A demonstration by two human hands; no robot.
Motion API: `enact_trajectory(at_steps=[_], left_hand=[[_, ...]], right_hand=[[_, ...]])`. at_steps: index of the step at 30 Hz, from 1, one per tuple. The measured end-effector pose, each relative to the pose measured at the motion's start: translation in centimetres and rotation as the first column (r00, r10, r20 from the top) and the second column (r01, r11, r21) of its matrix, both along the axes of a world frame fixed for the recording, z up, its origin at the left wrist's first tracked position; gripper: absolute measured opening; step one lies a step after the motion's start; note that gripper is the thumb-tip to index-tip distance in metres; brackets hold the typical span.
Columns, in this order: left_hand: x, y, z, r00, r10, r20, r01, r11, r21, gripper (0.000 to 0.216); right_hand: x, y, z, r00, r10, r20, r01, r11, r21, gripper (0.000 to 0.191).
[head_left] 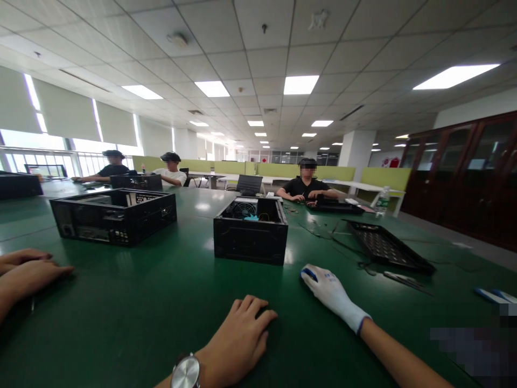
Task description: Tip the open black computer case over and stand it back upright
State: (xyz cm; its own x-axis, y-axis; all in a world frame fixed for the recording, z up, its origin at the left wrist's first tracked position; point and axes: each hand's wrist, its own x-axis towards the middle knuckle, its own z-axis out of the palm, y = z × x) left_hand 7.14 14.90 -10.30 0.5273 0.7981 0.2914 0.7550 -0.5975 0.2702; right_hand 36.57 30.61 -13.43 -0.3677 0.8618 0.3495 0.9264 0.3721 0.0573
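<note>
While near one case [250, 241], one splayed left hand [242, 338], one right hand [330, 290], grip unclear.

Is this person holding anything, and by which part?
The bare left hand is open, holding nothing visible. The white-gloved right hand shows a small blue patch at its far end; whether that is something held cannot be told.

Dark wooden cabinets [456, 167] with glass doors line the right side — lit panels [301, 84] glow overhead, and pale blinds [67, 110] hang over the windows [36, 140] at left. Lime-green partitions [278, 171] run behind a black chair [249, 185]; a clear bottle [382, 200] stands near a seated person [305, 186] in black.
</note>
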Motion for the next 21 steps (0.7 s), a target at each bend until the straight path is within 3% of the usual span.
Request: enact_trajectory(at_steps=[5, 11, 21], left_hand=[[0.0, 0.0, 0.2, 1.000, 0.006, -0.019, -0.006, 1.000, -0.002, 0.035], [0.1, 0.0, 0.6, 0.999, 0.014, -0.037, -0.015, 1.000, -0.028, 0.040], [0.1, 0.1, 0.1, 1.000, 0.000, -0.026, -0.001, 1.000, -0.018, 0.037]], right_hand=[[0.2, -0.2, -0.1, 0.985, 0.034, 0.168, -0.035, 0.999, 0.004, 0.044], [-0.2, -0.3, 0.4, 0.985, -0.043, -0.166, 0.027, 0.995, -0.095, 0.036], [-1.1, -1.4, 1.9, 0.971, -0.095, -0.218, 0.060, 0.985, -0.162, 0.042]])
